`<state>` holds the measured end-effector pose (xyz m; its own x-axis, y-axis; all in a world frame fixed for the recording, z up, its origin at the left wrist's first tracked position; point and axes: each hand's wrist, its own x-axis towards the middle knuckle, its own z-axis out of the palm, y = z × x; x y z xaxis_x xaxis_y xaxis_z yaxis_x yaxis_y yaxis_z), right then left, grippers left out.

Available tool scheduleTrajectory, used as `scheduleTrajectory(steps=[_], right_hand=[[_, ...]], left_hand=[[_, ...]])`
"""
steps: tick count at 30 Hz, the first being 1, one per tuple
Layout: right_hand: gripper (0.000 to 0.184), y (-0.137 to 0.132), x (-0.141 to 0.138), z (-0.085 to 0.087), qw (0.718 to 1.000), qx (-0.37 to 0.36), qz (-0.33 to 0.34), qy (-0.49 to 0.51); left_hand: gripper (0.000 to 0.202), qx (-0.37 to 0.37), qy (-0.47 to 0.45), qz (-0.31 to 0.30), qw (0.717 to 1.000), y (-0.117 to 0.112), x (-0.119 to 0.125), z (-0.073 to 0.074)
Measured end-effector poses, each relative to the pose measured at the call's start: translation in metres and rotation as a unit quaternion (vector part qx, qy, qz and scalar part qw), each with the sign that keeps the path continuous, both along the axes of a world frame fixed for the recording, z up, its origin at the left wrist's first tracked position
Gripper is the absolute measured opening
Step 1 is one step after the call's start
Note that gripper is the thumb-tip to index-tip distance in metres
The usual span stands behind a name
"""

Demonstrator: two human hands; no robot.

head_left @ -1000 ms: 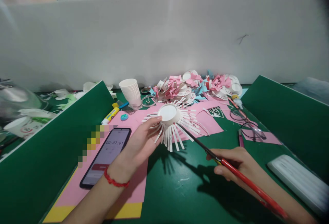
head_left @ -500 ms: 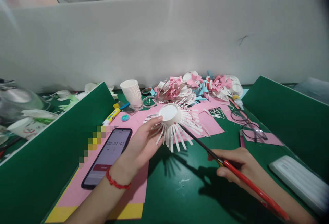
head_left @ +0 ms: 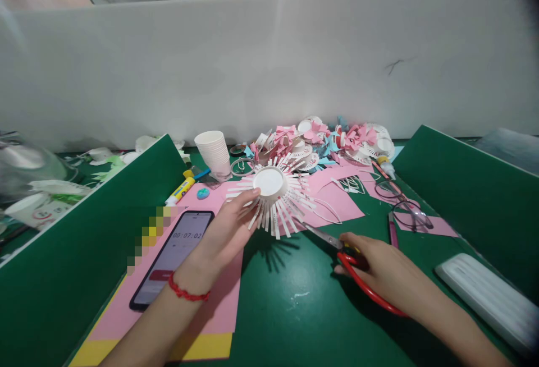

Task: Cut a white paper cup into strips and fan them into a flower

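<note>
While the left hand point(head_left: 233, 221) pinches the cup point(head_left: 270, 184), its white wall splays in narrow strips around the round base. Near right, the right hand point(head_left: 377, 263) grips scissors point(head_left: 334, 242).

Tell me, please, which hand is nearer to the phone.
Left: the left hand, holding the cut paper cup, is just right of the phone; the right hand, holding scissors, is much farther right.
</note>
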<state>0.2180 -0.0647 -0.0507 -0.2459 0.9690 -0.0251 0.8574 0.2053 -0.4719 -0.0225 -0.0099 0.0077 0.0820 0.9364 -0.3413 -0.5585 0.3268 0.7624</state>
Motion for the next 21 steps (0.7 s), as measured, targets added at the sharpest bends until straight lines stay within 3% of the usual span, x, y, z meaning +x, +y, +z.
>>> scheduleTrajectory(steps=[3,5,7,9,14,21], right_hand=[[0.027,0.007,0.006,-0.013,0.997,0.059,-0.016,-0.054],[0.028,0.011,0.008,-0.011,0.994,0.091,-0.017,-0.065],[0.025,0.013,0.003,0.001,0.991,0.129,-0.024,-0.036],[0.021,0.014,-0.008,0.019,0.985,0.155,-0.024,0.065],[0.019,0.022,-0.043,0.055,0.959,0.044,-0.049,0.275],[0.013,0.033,-0.059,0.054,0.950,0.031,-0.030,0.310]], left_hand=[[0.011,0.016,0.020,-0.017,1.000,0.000,-0.001,0.000],[0.009,0.018,0.033,-0.028,0.999,0.000,-0.002,0.000],[0.008,0.017,0.041,-0.039,0.998,0.001,-0.002,-0.001],[0.008,0.025,0.047,-0.054,0.997,0.001,-0.002,-0.002],[0.007,0.052,0.056,-0.080,0.994,-0.001,0.000,-0.004],[0.014,0.053,0.065,-0.113,0.990,-0.003,0.003,-0.006]])
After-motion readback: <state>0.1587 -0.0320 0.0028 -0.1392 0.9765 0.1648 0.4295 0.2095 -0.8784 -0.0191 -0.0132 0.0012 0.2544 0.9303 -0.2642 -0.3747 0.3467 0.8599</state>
